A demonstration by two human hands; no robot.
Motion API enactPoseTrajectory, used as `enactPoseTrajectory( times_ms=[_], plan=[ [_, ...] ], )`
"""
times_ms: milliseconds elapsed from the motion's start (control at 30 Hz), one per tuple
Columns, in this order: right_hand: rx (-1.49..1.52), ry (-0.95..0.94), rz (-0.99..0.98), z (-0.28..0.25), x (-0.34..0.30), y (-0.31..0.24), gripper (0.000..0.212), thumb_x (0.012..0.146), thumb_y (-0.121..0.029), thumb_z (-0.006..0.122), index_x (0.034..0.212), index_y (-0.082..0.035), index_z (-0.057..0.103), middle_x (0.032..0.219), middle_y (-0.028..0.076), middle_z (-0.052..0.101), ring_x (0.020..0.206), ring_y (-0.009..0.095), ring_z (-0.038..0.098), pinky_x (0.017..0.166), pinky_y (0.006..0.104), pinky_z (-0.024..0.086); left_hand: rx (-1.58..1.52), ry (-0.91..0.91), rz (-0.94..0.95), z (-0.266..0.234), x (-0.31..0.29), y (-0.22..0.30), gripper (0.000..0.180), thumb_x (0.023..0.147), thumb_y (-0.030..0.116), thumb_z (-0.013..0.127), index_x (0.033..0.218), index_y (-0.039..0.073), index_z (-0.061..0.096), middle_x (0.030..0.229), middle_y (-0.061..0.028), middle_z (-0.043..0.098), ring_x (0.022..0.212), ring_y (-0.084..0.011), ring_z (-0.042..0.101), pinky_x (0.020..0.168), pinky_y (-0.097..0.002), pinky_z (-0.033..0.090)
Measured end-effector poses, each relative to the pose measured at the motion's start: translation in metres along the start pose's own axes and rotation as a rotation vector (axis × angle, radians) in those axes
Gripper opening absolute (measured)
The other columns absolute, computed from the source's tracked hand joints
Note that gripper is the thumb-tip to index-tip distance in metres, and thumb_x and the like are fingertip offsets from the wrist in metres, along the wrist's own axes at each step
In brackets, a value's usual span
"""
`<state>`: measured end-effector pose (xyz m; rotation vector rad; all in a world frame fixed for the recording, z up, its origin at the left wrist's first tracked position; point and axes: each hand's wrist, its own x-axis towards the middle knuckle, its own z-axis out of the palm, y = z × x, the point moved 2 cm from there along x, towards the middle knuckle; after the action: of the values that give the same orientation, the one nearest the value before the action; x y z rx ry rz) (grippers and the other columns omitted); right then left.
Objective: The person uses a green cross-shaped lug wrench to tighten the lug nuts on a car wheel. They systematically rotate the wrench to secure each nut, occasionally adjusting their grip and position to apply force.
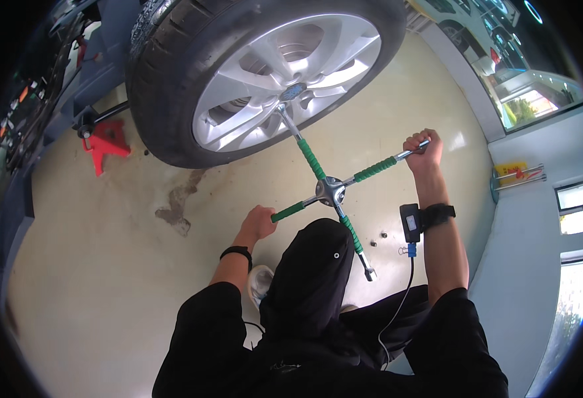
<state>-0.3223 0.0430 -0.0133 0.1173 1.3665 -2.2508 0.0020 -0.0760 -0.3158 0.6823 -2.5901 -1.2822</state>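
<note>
A four-way lug wrench (331, 191) with green grip sleeves stands out from the silver alloy wheel (265, 73). Its far arm reaches to the wheel near the centre cap, seemingly onto a lug nut hidden by the socket. My left hand (259, 223) is closed around the end of the left arm, beside my knee. Higher up on the right, my right hand (423, 150) grips the bare metal end of the opposite arm. The wrench's fourth arm points back toward me, past my right thigh, its socket free. A black tyre (165, 113) surrounds the wheel.
Two small lug nuts (379, 239) lie on the pale floor right of the wrench. A red jack stand (107, 144) is at the left, under dark vehicle parts. A cable hangs from the device (411, 223) on my right wrist. Wall and windows border the right.
</note>
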Motion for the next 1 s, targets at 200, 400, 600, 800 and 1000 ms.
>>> enactPoseTrajectory(
  times_ms=[200, 400, 600, 800, 1000],
  plan=[
    [0.026, -0.069, -0.021, -0.004, -0.001, 0.000, 0.027, 0.088, -0.017, 0.044, 0.063, -0.014, 0.035, 0.056, 0.000, 0.034, 0.048, 0.012, 0.028, 0.045, 0.0266, 0.026, -0.024, 0.075, 0.046, 0.003, -0.013, -0.001, 0.009, 0.070, 0.011, 0.061, 0.066, 0.004, 0.057, 0.065, -0.0204, 0.059, 0.066, -0.0411, 0.058, 0.061, -0.0477, 0.048],
    [0.044, -0.070, 0.026, 0.000, -0.001, 0.004, 0.030, 0.089, -0.018, 0.044, 0.062, -0.015, 0.034, 0.057, 0.000, 0.035, 0.049, 0.014, 0.028, 0.046, 0.0278, 0.025, 0.008, -0.024, 0.048, -0.017, -0.005, 0.006, 0.013, 0.072, 0.013, 0.060, 0.063, 0.004, 0.058, 0.064, -0.0220, 0.057, 0.066, -0.0414, 0.058, 0.061, -0.0477, 0.048],
    [0.047, 0.007, 0.075, -0.001, 0.005, 0.000, 0.031, 0.089, -0.018, 0.046, 0.062, -0.016, 0.031, 0.056, 0.000, 0.032, 0.049, 0.014, 0.029, 0.046, 0.0288, 0.025, -0.156, -0.061, 0.232, -0.007, 0.005, -0.001, 0.028, 0.072, 0.028, 0.062, 0.066, 0.001, 0.058, 0.068, -0.0243, 0.058, 0.071, -0.0425, 0.059, 0.061, -0.0463, 0.047],
    [-0.020, 0.165, 0.038, 0.006, 0.000, -0.005, 0.028, 0.085, -0.016, 0.048, 0.061, -0.015, 0.033, 0.053, 0.001, 0.034, 0.046, 0.014, 0.031, 0.044, 0.0279, 0.027, -0.255, -0.204, 0.172, -0.034, 0.006, 0.028, 0.030, 0.076, 0.029, 0.057, 0.076, -0.001, 0.060, 0.075, -0.0251, 0.058, 0.077, -0.0434, 0.060, 0.061, -0.0451, 0.046],
    [-0.049, 0.247, -0.040, 0.010, -0.009, -0.007, 0.022, 0.082, -0.013, 0.046, 0.063, -0.013, 0.036, 0.053, 0.001, 0.034, 0.044, 0.014, 0.030, 0.043, 0.0274, 0.027, -0.445, -0.172, 0.189, -0.032, 0.009, 0.020, 0.025, 0.076, 0.023, 0.057, 0.077, -0.002, 0.060, 0.074, -0.0249, 0.058, 0.075, -0.0425, 0.060, 0.057, -0.0433, 0.044]
  ],
)
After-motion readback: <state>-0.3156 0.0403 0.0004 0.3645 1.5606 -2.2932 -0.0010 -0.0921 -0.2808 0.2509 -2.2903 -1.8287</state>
